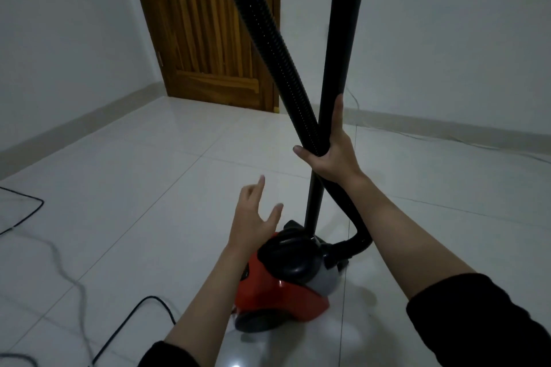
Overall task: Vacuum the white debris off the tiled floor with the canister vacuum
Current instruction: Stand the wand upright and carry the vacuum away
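The right hand is the grip in use: its fingers wrap both the upright black tube and the ribbed hose where the two cross, holding them together. The tube's long axis runs nearly vertical, its foot down behind the red canister, which sits on the tiled floor near the bottom edge of view. The left hand hangs open and empty just above the canister, closer to it than the right. No white debris shows clearly on the floor. A black cable trails off to the left.
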The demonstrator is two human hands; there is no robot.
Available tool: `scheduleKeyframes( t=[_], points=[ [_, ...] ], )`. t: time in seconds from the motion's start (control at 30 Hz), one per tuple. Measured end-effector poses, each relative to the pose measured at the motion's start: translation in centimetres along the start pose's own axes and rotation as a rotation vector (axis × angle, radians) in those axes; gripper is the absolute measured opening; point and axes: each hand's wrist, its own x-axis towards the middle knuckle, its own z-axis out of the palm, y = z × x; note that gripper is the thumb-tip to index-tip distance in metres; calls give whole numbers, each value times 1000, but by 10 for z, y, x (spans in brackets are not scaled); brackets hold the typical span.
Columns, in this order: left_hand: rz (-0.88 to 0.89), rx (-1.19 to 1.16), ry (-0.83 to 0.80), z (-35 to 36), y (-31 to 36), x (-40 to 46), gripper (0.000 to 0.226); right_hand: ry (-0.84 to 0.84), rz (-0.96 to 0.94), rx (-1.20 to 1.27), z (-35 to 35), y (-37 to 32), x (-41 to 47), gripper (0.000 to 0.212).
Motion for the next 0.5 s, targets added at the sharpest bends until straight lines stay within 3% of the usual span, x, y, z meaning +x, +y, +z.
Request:
scheduleKeyframes(
  t=[0.13, 0.2, 0.27, 0.4, 0.43, 0.5],
  points=[
    [-318, 159, -296, 18, -58, -57, 71, -12, 34, -10, 3, -2, -1, 119],
    [-358, 181, -394, 22, -69, -77, 85, -17, 50, -8, 3, -3, 1, 119],
    [-407, 152, -413, 27, -78, -92, 100, -16, 55, -9, 3, -4, 3, 119],
    [-615, 313, -479, 37, -89, -110, 140, -14, 67, -8, 5, -2, 3, 119],
    [-641, 302, -459, 39, -91, -112, 144, -14, 68, -5, 6, -2, 3, 119],
    [-668, 266, -436, 40, -91, -114, 130, -19, 66, -4, 6, -1, 4, 119]
  ],
)
